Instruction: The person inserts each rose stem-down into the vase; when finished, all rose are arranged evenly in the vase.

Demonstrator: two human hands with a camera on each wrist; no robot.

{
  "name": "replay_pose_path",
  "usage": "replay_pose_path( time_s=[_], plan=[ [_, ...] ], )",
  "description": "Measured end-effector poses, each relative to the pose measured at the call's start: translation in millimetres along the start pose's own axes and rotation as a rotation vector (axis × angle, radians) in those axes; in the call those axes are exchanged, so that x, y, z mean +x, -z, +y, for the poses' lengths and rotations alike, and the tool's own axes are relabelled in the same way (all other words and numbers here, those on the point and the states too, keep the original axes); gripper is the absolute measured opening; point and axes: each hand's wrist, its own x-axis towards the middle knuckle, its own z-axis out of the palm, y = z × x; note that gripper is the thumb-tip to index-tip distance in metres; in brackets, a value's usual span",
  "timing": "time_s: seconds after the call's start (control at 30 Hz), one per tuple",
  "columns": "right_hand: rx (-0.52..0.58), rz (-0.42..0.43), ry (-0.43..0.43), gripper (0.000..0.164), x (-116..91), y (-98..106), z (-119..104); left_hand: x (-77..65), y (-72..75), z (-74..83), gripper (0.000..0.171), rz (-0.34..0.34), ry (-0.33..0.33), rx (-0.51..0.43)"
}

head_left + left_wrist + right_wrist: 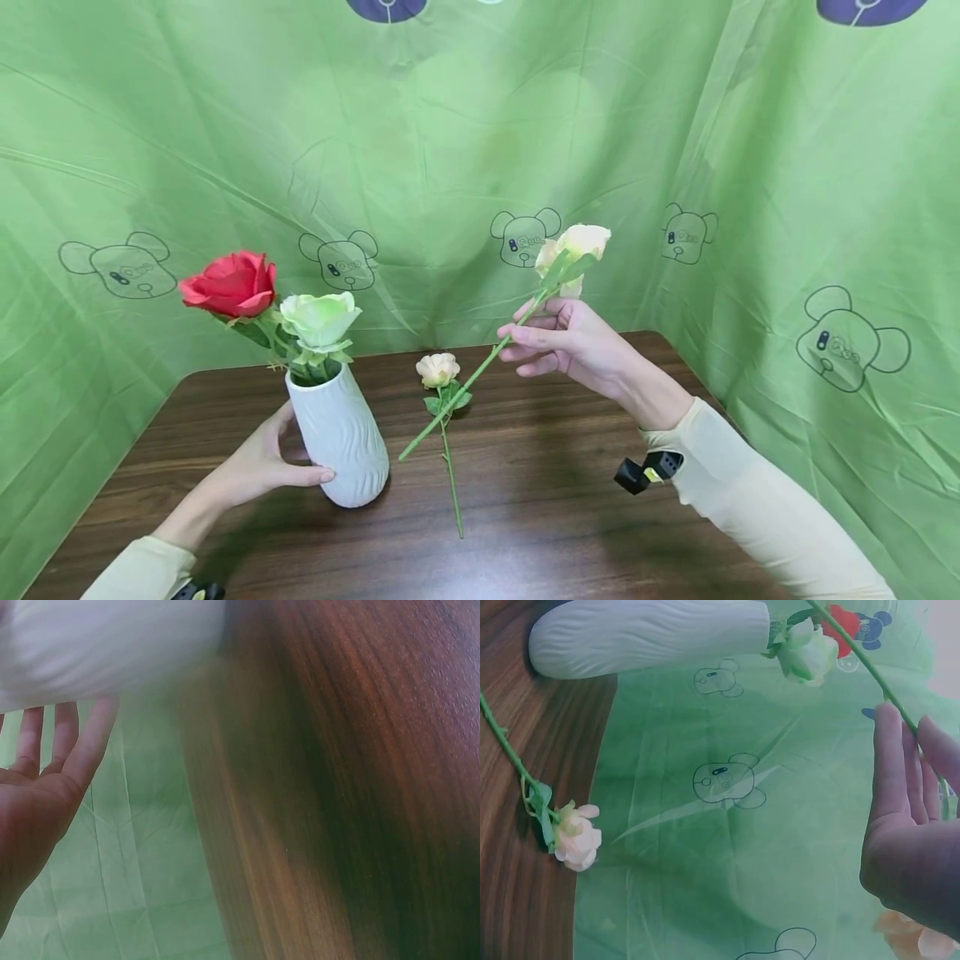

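1. From here, the left hand (pixel 258 468) clasps the white vase (pixel 343 440), red rose (pixel 232 285) and green rose (pixel 321 321) inside;
2. the right hand (pixel 564 340) pinches a cream rose (pixel 585 241) midair by its stem;
3. a peach rose (pixel 438 370) lies on the table (pixel 555 492) between.

**Left hand against a white vase**

The white vase (pixel 112 645) fills the corner from ten to nearly twelve o'clock, its side faintly rippled. The left hand (pixel 45 799) enters at nine o'clock, palm in view, fingers (pixel 88 742) reaching up toward the vase; their tips seem to touch its lower edge, though blur there makes the contact hard to judge. A pale green cloth (pixel 135 847) with thin creases shows around seven o'clock. The brown, wood-grained worktop (pixel 375 750) runs from twelve round to six o'clock, darker through a broad band toward five and glossier near two.
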Motion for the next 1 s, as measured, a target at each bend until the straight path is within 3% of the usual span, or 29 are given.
replay_pose_path(
  time_s=[0.4, 0.7, 1.0],
  plan=[
    [0.107, -0.031, 0.08, 0.013, 2.5, -1.6, 2.0, -0.6, 0.9, -1.2, 0.094, -0.001, -0.005, 0.014],
    [0.139, 0.023, 0.088, 0.012, 4.6, -5.2, 0.0, -0.6, 0.9, -0.4, 0.094, -0.002, -0.006, 0.012],
    [0.115, 0.013, 0.102, 0.01, 12.8, -13.9, -7.4, 0.6, 1.0, -0.3, 0.094, -0.01, -0.013, 0.003]
  ],
)
